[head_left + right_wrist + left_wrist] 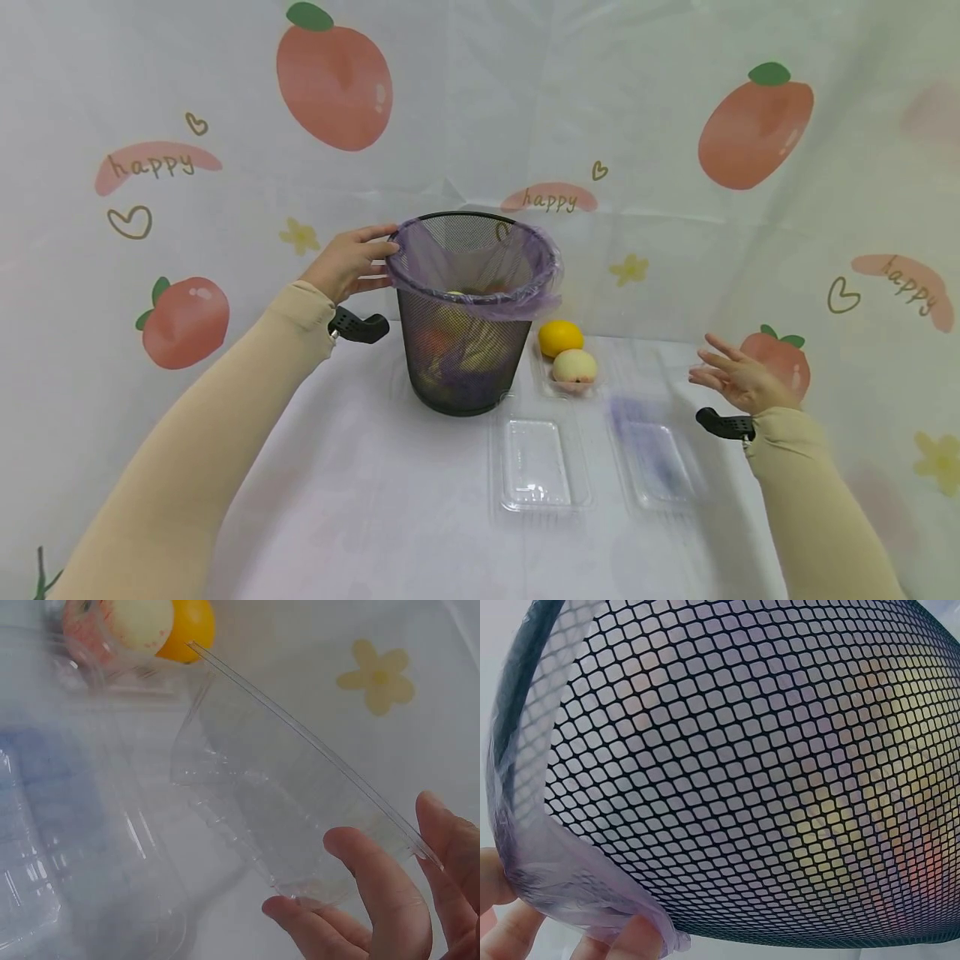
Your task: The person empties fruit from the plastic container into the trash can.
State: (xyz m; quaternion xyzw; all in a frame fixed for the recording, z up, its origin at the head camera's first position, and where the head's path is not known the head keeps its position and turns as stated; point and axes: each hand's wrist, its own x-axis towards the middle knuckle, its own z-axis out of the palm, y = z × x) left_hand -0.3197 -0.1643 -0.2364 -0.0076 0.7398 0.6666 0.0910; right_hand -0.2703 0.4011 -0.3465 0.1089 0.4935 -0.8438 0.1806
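Note:
My left hand (pixel 352 258) holds the rim of a black mesh wastebasket (pixel 465 392) at its left side. A thin purple plastic bag (pixel 546 310) lines the basket and folds over the rim; in the left wrist view my fingers (pixel 637 939) press on that fold. Yellow and red shapes show through the mesh, blurred. Over on the right side my right hand (pixel 742 379) pinches a clear plastic container (pixel 255 772) by its edge, tilted in the right wrist view. The container is barely visible in the head view.
Two clear containers, a left one (pixel 536 458) and a right one (pixel 663 467) with a bluish-purple patch, lie on the white-covered table (pixel 360 517). Beside the basket sit an orange-yellow fruit (pixel 560 337) and a pale, red-tinged fruit (pixel 574 368). A fruit-printed cloth (pixel 465 100) hangs behind.

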